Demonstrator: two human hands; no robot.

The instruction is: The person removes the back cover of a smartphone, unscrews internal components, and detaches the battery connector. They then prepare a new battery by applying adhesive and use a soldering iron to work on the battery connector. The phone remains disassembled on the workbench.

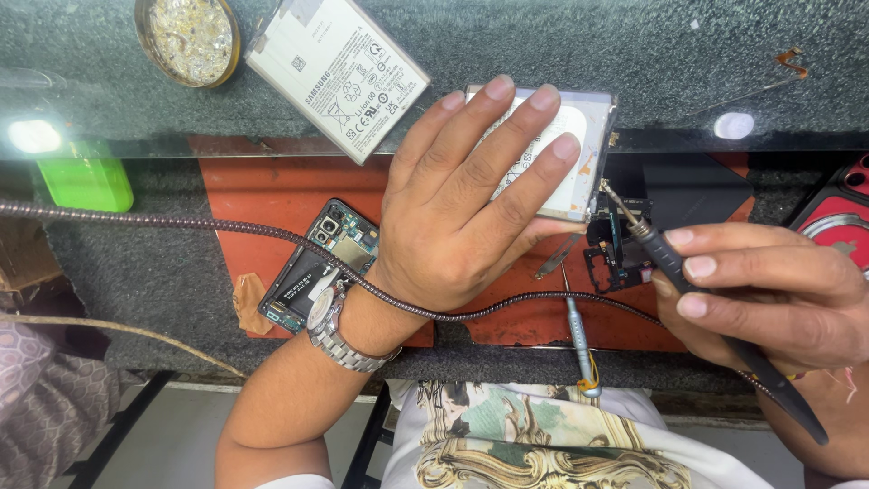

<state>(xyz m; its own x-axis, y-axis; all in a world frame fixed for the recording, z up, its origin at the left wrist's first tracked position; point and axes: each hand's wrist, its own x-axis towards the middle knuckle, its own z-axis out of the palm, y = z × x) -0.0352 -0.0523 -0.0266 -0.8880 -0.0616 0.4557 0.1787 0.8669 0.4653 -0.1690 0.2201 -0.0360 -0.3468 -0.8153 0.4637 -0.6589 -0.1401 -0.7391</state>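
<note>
My left hand point(471, 195) lies flat, fingers spread, pressing on a white phone battery point(584, 136) at the bench's middle. A metal watch sits on that wrist. My right hand point(769, 290) grips a black soldering iron point(670, 258); its metal tip points at the battery's right edge. A dark phone circuit frame point(615, 258) lies just below the tip. An opened phone point(317, 263) with its back off rests on the red mat point(272, 186) to the left of my wrist.
A second white battery point(339, 68) and a round tin of shiny bits point(188, 36) lie on the glass shelf behind. A coiled cable point(181, 222) crosses the bench. A green bottle point(86, 181) stands left, a screwdriver point(579, 335) lies near the front edge, a red phone point(837, 217) at right.
</note>
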